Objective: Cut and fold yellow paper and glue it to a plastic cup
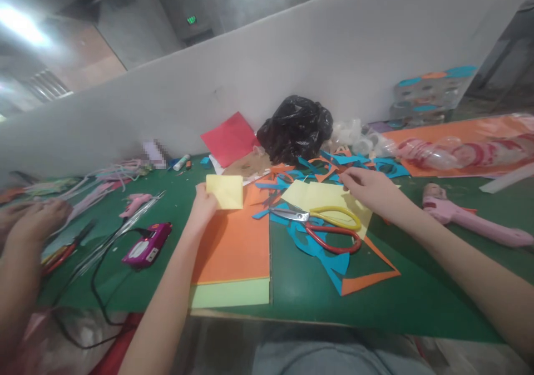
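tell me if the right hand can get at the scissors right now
Probably yes: the right hand is close by, and the scissors lie on top of paper scraps, their handles uncovered.

1. You have two bare hands: left hand (pixel 206 201) and right hand (pixel 367 188).
2. Your left holds one pale yellow rectangular paper piece (pixel 225 192).
3. Before your right lies one pair of silver-bladed scissors (pixel 294 215) with two loops, one yellow, one red.
4. You face one crumpled black plastic bag (pixel 295 130).
5. You face one flat red paper sheet (pixel 231 139).
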{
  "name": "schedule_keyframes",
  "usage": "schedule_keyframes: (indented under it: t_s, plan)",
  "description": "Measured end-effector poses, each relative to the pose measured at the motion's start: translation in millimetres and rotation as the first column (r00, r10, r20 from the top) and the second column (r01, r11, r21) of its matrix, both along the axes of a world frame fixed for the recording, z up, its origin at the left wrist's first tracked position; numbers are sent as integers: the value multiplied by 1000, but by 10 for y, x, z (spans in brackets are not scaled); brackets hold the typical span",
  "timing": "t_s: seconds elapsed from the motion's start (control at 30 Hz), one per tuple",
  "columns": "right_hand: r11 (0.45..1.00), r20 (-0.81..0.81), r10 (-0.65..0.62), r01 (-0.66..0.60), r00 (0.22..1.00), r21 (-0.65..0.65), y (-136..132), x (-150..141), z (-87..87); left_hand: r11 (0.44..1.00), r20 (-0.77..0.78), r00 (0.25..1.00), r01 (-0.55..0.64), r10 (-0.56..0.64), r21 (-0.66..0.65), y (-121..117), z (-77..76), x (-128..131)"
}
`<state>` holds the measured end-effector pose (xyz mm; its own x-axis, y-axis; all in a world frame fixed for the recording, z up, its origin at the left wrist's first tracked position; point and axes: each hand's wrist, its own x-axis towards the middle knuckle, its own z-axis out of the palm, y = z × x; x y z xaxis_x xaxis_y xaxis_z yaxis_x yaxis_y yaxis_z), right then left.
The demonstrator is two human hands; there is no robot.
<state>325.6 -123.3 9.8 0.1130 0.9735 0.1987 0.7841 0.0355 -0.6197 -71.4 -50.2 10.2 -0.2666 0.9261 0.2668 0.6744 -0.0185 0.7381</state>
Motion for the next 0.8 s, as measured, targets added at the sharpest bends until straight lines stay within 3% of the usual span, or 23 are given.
schedule_keyframes:
  t_s: [0.07, 0.17, 0.27, 0.33, 0.47, 0.53, 0.63, 0.8]
  plan:
    - [1000, 81, 1, 0, 997, -9, -20, -29, 15, 996, -73, 997, -12, 5, -93, -4, -62, -137]
    - [1000, 175, -8, 5, 985, 23, 4, -16, -30, 988, -350, 937, -72, 20, -136, -23, -85, -162]
    - [992, 285, -21, -15, 958, 122, 59, 73, -114, 991, -551, 826, -133, 116, 9, -71, -70, -82]
    - [993, 377, -28, -19, 926, 120, 83, 146, -135, 986, -618, 769, -117, 167, 120, -100, -55, -33]
    - [987, 458, 41, 35, 888, -156, 71, 271, -53, 978, -646, 746, -30, 159, 207, -103, -52, 13]
    - [967, 416, 124, -15, 901, -256, 50, 327, -11, 978, -655, 745, 21, 124, 209, -84, -79, 27]
    - [970, 371, 201, -131, 907, -205, 31, 419, -32, 975, -648, 758, 82, 74, 207, -63, -135, 50]
    - [978, 353, 200, -208, 914, -15, 45, 509, -135, 970, -637, 770, 130, 31, 204, -61, -168, 87]
